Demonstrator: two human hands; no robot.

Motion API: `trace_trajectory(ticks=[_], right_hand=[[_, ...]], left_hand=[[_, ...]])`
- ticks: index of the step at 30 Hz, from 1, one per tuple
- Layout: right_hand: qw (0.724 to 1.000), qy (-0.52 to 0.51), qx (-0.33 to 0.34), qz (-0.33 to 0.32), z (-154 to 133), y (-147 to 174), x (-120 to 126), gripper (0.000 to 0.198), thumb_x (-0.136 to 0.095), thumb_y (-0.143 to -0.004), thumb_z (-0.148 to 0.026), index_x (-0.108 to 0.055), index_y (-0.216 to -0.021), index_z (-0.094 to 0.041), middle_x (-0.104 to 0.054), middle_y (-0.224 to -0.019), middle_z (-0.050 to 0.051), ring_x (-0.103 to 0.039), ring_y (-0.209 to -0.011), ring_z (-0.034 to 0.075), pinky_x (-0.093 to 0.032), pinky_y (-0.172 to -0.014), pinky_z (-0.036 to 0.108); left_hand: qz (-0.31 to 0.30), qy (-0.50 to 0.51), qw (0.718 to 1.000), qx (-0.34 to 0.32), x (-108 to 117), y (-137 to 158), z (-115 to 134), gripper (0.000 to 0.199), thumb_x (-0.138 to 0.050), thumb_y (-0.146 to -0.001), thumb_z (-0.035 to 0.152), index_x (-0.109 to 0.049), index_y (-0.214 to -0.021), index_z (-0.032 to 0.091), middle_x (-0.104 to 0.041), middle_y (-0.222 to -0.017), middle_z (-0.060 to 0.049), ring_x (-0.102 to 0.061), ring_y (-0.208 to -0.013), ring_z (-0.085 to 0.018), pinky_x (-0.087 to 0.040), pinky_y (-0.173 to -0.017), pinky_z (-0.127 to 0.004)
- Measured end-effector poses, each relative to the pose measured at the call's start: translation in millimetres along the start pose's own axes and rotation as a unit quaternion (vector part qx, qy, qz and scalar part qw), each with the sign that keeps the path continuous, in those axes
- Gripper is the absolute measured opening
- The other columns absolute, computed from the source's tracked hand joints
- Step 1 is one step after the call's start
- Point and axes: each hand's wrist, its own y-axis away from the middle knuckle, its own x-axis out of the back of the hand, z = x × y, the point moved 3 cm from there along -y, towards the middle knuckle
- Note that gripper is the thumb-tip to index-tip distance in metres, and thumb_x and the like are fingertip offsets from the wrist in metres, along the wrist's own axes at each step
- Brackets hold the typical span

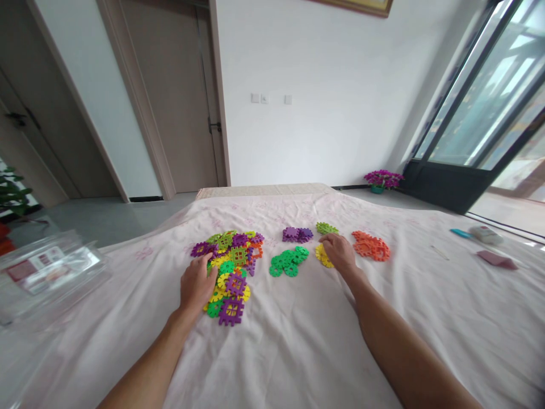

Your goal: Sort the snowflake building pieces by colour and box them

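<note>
My left hand (198, 284) rests at the left edge of a mixed pile of plastic interlocking pieces (238, 255) in purple, yellow, green and orange. Its fingers curl, with the tips over the pieces; what lies between them is hidden. My right hand (339, 253) reaches down to a small group of yellow notched discs (322, 257), fingers bent and touching the discs. Beside that group lie green notched discs (289, 261), and behind it are lime-green pieces (327, 228). Purple pieces (297, 234) sit farther back, and orange pieces (371, 246) lie right of my right hand.
A pale, wrinkled cloth (281, 341) covers the surface. Clear plastic containers (51, 272) stand at the left. On the right lie a blue object (461, 233), a whitish pack (486, 234) and a pinkish cloth-like piece (497, 259).
</note>
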Motion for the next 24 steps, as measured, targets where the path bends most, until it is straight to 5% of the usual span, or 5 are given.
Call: trace_trajectory(ticks=[4,8,13,16,24], right_hand=[[0.998,0.039,-0.031,0.027,8.3,1.1,4.7,0.031,-0.046,-0.084,-0.024,-0.078,-0.087,-0.026,-0.072,-0.104,0.006,-0.059,-0.099,0.024,-0.042,-0.082,0.033],[0.998,0.032,0.025,0.055,-4.4,4.4,4.3,0.027,-0.050,-0.082,-0.020,-0.076,-0.085,-0.025,-0.072,-0.102,0.005,-0.057,-0.100,0.023,-0.042,-0.084,0.033],[0.987,0.043,0.154,-0.010,-40.2,18.0,-6.6,0.030,-0.050,-0.083,-0.015,-0.075,-0.098,-0.023,-0.073,-0.101,0.005,-0.058,-0.101,0.022,-0.039,-0.092,0.034],[0.979,0.096,0.169,-0.056,-53.6,26.2,-15.9,0.037,-0.052,-0.083,-0.012,-0.071,-0.112,-0.023,-0.074,-0.103,0.008,-0.060,-0.101,0.024,-0.039,-0.089,0.033],[0.966,0.104,0.203,-0.121,-69.1,37.9,-28.3,0.037,-0.049,-0.083,-0.007,-0.070,-0.109,-0.022,-0.074,-0.099,0.009,-0.064,-0.095,0.023,-0.040,-0.081,0.030]], left_hand=[[-0.005,0.001,1.000,0.005,0.3,0.0,0.4,0.044,-0.043,-0.092,0.030,-0.055,-0.132,0.016,-0.062,-0.130,-0.013,-0.056,-0.123,-0.026,-0.043,-0.105,-0.040],[-0.007,0.003,1.000,0.005,0.2,0.0,0.3,0.044,-0.043,-0.092,0.030,-0.055,-0.132,0.017,-0.061,-0.132,-0.013,-0.056,-0.123,-0.026,-0.042,-0.106,-0.041],[-0.011,0.008,1.000,0.007,1.3,0.1,1.0,0.044,-0.043,-0.092,0.030,-0.055,-0.132,0.016,-0.061,-0.132,-0.013,-0.055,-0.124,-0.026,-0.042,-0.106,-0.040],[-0.014,0.009,1.000,0.009,2.2,0.4,2.0,0.044,-0.042,-0.092,0.030,-0.055,-0.132,0.017,-0.061,-0.132,-0.013,-0.055,-0.123,-0.027,-0.043,-0.105,-0.041],[-0.013,0.007,1.000,0.006,0.3,0.1,0.9,0.045,-0.042,-0.092,0.030,-0.055,-0.133,0.016,-0.060,-0.131,-0.013,-0.056,-0.123,-0.028,-0.042,-0.105,-0.042]])
